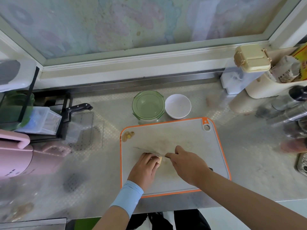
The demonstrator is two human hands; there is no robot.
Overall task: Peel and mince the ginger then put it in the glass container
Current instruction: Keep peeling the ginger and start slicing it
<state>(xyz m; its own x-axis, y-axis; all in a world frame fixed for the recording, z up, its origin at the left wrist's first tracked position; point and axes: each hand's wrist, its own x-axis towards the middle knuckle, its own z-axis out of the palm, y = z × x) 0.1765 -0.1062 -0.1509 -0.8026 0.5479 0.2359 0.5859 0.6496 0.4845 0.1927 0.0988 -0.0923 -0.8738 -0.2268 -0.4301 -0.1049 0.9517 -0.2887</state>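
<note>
A pale yellow piece of ginger [159, 159] lies on the grey cutting board with an orange rim [221, 146]. My left hand [144, 168] holds the ginger down with curled fingers. My right hand [187, 165] grips the handle of a knife [146, 150], whose blade lies across the ginger and points left. Ginger peel scraps [127, 135] sit in the board's far left corner. The glass container with a green lid [148, 105] stands just behind the board.
A white bowl [178, 106] stands right of the glass container. A black knife rack [71, 113] and a pink appliance [16, 156] are at the left. Jars, bottles and a cream box [252, 58] crowd the right. A window sill runs behind.
</note>
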